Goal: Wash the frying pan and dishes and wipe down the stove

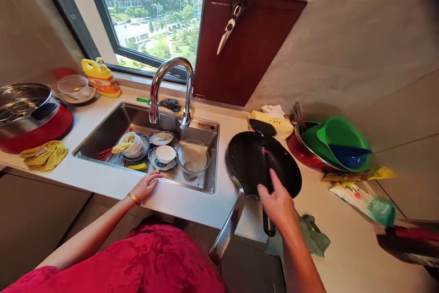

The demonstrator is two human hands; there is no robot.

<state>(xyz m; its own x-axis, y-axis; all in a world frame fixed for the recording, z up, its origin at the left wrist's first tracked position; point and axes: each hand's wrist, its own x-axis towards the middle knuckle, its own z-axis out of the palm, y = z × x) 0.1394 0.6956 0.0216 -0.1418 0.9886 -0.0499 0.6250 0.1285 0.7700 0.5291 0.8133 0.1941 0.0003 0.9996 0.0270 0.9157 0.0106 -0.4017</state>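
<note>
My left hand (146, 187) rests on the counter's front edge beside the sink (214, 160), fingers extended and empty. A gold bangle circles that wrist. My right hand (277, 201) is over the near rim of a black frying pan (240, 156). Its thumb lies across the black handle of a spatula (265, 162), with the forefinger along the other side; the remaining fingers are hidden. The spatula's dark blade (262, 127) reaches past the pan's far rim. A silver pan handle (228, 229) juts over the counter edge toward me.
Stacked white bowls (135, 146), patterned plates, a glass bowl (192, 158) and red chopsticks lie in the sink under the tap (171, 66). A red pot (297, 144) with green baskets (343, 140) stands right. A yellow cloth (44, 156) and detergent bottle (101, 80) are left.
</note>
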